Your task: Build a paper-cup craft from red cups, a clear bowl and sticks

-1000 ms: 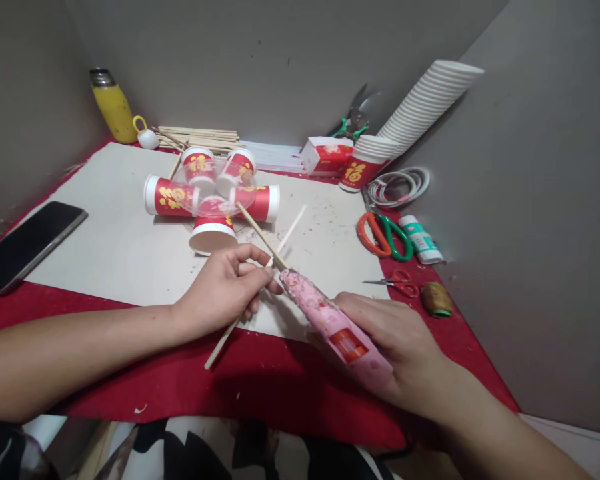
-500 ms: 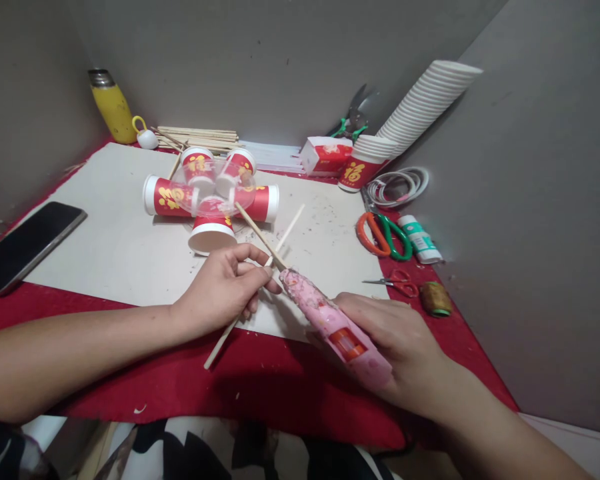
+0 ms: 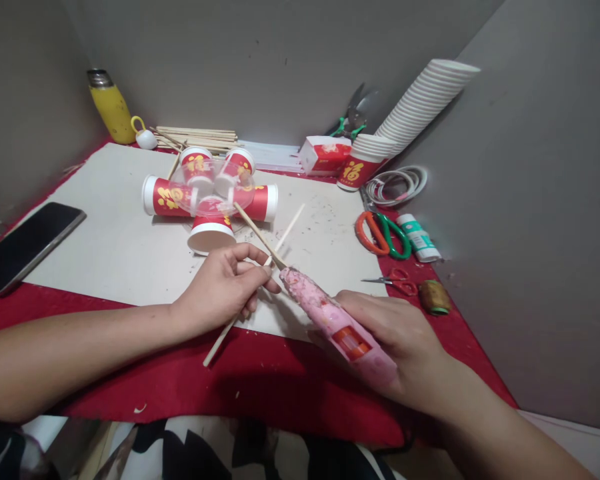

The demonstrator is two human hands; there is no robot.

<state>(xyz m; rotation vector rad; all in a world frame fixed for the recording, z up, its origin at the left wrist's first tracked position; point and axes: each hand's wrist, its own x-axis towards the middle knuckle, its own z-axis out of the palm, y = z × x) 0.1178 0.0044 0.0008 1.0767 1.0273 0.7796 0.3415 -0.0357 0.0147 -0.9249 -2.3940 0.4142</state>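
My left hand [image 3: 230, 280] pinches thin wooden sticks that cross at its fingertips. One wooden stick [image 3: 219, 343] runs from below the palm up to the right; another wooden stick [image 3: 253, 225] slants up left toward the cups. In my right hand [image 3: 395, 333] is a pink hot glue gun [image 3: 320, 307] with a worn, crusted front and an orange-red part in its side. Its tip meets the sticks near their crossing; the exact contact is too small to make out. Just beyond stands a ring of red paper cups [image 3: 213, 227] with white rims, joined to a clear plastic disc [image 3: 180, 190].
A grey board [image 3: 105, 253] covers much of the red cloth [image 3: 170, 373]. Left lie a phone [image 3: 33, 243] and a yellow bottle [image 3: 111, 110]. Along the right are stacked cups [image 3: 425, 100], a coiled white cable [image 3: 397, 187], large scissors [image 3: 393, 233], small scissors [image 3: 403, 281] and a thread spool [image 3: 434, 297].
The glue gun and my right hand have shifted very slightly, with the tip still at the sticks. My left hand keeps its place and grip.
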